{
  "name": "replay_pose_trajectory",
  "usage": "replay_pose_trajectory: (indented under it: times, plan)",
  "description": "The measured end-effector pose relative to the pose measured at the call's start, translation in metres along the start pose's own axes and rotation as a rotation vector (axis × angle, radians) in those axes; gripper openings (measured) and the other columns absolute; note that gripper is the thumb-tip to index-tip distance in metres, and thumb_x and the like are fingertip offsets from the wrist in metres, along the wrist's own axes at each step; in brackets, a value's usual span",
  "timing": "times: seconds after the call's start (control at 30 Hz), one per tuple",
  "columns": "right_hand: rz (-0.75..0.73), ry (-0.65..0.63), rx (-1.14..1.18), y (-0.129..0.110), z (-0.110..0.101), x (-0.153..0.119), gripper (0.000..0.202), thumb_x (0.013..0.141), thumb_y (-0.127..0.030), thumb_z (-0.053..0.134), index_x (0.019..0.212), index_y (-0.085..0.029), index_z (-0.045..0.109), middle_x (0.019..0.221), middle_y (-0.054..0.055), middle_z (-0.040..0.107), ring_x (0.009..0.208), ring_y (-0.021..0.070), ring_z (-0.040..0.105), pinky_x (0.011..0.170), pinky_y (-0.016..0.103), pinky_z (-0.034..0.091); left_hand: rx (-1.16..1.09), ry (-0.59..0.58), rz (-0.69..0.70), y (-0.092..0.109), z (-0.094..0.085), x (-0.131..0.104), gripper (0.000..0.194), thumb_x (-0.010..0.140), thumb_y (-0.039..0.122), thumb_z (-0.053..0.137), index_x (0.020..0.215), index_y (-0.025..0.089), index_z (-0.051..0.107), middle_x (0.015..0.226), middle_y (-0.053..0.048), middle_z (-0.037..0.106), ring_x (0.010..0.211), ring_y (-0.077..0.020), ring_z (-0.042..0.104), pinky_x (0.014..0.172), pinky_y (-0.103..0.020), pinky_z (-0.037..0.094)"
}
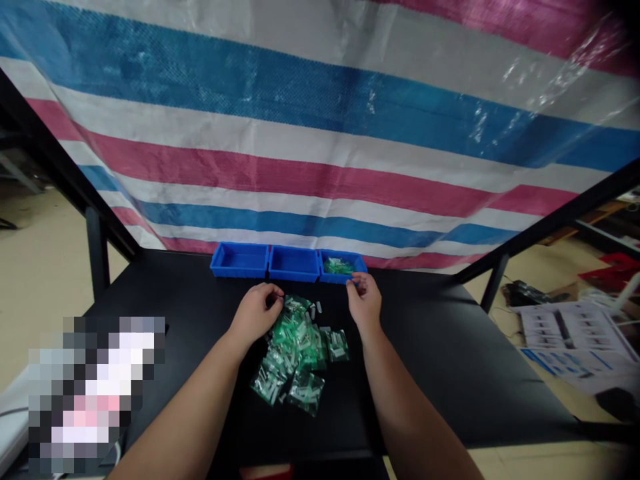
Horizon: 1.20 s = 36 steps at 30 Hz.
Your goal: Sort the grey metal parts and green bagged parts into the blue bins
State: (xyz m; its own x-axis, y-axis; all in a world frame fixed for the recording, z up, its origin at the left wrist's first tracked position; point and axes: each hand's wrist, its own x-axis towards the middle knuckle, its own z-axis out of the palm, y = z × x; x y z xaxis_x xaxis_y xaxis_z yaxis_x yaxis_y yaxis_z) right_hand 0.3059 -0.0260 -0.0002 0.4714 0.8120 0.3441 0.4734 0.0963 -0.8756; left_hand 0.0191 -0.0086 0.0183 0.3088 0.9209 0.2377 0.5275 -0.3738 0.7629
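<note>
A heap of small clear green bags [300,333] lies on the black table, with white and metal-looking pieces inside them. My left hand [256,312] is at the heap's upper left edge, fingers curled in and fingertips against the bags; whether a bag is pinched there is hidden. My right hand [365,301] is at the front right corner of the right blue bin [345,277], thumb and fingers bent close together by its rim. Anything between those fingers is too small to make out. Several similar green bags [337,266] lie inside that bin.
Two more blue bins, the middle bin [294,274] and the left bin [240,270], stand in line with it at the back of the table [425,373]. Behind rises a striped plastic sheet [310,180] on a black frame. A pixelated patch covers the lower left.
</note>
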Motion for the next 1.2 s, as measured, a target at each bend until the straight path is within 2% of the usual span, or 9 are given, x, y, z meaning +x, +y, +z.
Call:
replay_pose_trajectory:
  times: [0.13, 0.27, 0.37, 0.5, 0.67, 0.8, 0.97, 1.07, 1.2]
  plan:
    - [-0.309, -0.003, -0.415, 0.000, 0.008, -0.004, 0.038, 0.092, -0.041, 0.060, 0.126, -0.024, 0.067, 0.139, 0.013, 0.063, 0.132, 0.0366, 0.051, 0.115, 0.066, 0.033, 0.001, -0.001, -0.007, -0.001, 0.001, 0.000, 0.013, 0.087, 0.025, 0.060, 0.093, 0.021, 0.071, 0.086, -0.004, 0.070, 0.084, -0.0205, 0.066, 0.076, -0.034, 0.049]
    - [-0.312, -0.078, -0.494, 0.009, 0.015, -0.004, 0.040, 0.098, -0.044, 0.057, 0.133, -0.028, 0.064, 0.144, 0.009, 0.062, 0.145, 0.0401, 0.036, 0.117, 0.081, -0.001, -0.003, -0.007, -0.004, -0.001, 0.002, 0.000, 0.013, 0.087, 0.025, 0.061, 0.093, 0.022, 0.071, 0.085, -0.004, 0.070, 0.084, -0.0207, 0.066, 0.075, -0.033, 0.050]
    - [-0.311, -0.145, -0.491, 0.006, 0.013, -0.003, 0.039, 0.101, -0.043, 0.054, 0.135, -0.028, 0.063, 0.140, 0.009, 0.065, 0.147, 0.0397, 0.035, 0.115, 0.082, -0.008, -0.003, -0.007, 0.000, -0.001, 0.002, 0.001, 0.012, 0.086, 0.025, 0.061, 0.093, 0.022, 0.071, 0.084, -0.004, 0.070, 0.083, -0.0203, 0.066, 0.075, -0.033, 0.050]
    - [-0.451, -0.229, -0.417, -0.016, 0.008, -0.007, 0.038, 0.101, -0.032, 0.052, 0.137, -0.027, 0.061, 0.138, 0.008, 0.066, 0.143, 0.0323, 0.046, 0.124, 0.072, -0.001, 0.028, 0.002, -0.005, -0.001, 0.001, 0.001, 0.013, 0.086, 0.024, 0.061, 0.093, 0.022, 0.071, 0.087, -0.004, 0.070, 0.087, -0.0215, 0.066, 0.080, -0.035, 0.050]
    - [-0.595, -0.618, -0.244, -0.035, 0.014, -0.022, 0.045, 0.094, -0.018, 0.057, 0.135, -0.030, 0.067, 0.144, 0.007, 0.062, 0.133, 0.0257, 0.055, 0.117, 0.050, 0.042, 0.067, -0.003, 0.015, -0.004, 0.002, 0.002, 0.015, 0.087, 0.020, 0.058, 0.093, 0.022, 0.071, 0.090, -0.005, 0.072, 0.091, -0.0229, 0.065, 0.086, -0.038, 0.049]
    - [-0.578, -0.765, -0.251, -0.029, 0.025, -0.027, 0.046, 0.089, -0.010, 0.060, 0.128, -0.031, 0.072, 0.126, 0.004, 0.073, 0.130, 0.0271, 0.057, 0.112, 0.052, 0.045, 0.077, -0.010, 0.017, -0.005, 0.003, 0.002, 0.016, 0.087, 0.020, 0.057, 0.093, 0.022, 0.071, 0.091, -0.005, 0.071, 0.091, -0.0230, 0.064, 0.085, -0.037, 0.049]
    - [-0.541, -0.611, -0.183, -0.030, 0.023, -0.026, 0.021, 0.098, -0.027, 0.062, 0.111, -0.029, 0.078, 0.109, 0.007, 0.074, 0.109, 0.0263, 0.064, 0.100, 0.048, 0.051, 0.082, -0.004, 0.024, -0.006, 0.004, 0.002, 0.014, 0.086, 0.019, 0.059, 0.091, 0.023, 0.071, 0.089, -0.004, 0.071, 0.089, -0.0232, 0.065, 0.083, -0.037, 0.049]
    - [-0.427, -0.351, -0.033, -0.032, 0.018, -0.024, 0.022, 0.099, -0.035, 0.059, 0.107, -0.027, 0.077, 0.105, 0.009, 0.071, 0.099, 0.0245, 0.067, 0.092, 0.042, 0.055, 0.079, 0.010, 0.030, -0.006, 0.003, 0.003, 0.015, 0.085, 0.019, 0.059, 0.092, 0.022, 0.072, 0.087, -0.004, 0.070, 0.088, -0.0230, 0.065, 0.084, -0.037, 0.049]
    - [-0.118, 0.028, 0.151, -0.019, 0.013, -0.012, 0.030, 0.096, -0.047, 0.062, 0.110, -0.022, 0.070, 0.090, 0.007, 0.071, 0.080, 0.0217, 0.069, 0.083, 0.039, 0.057, 0.065, 0.025, 0.034, -0.006, 0.002, 0.003, 0.015, 0.084, 0.020, 0.059, 0.093, 0.022, 0.071, 0.088, -0.004, 0.070, 0.090, -0.0229, 0.065, 0.088, -0.039, 0.049]
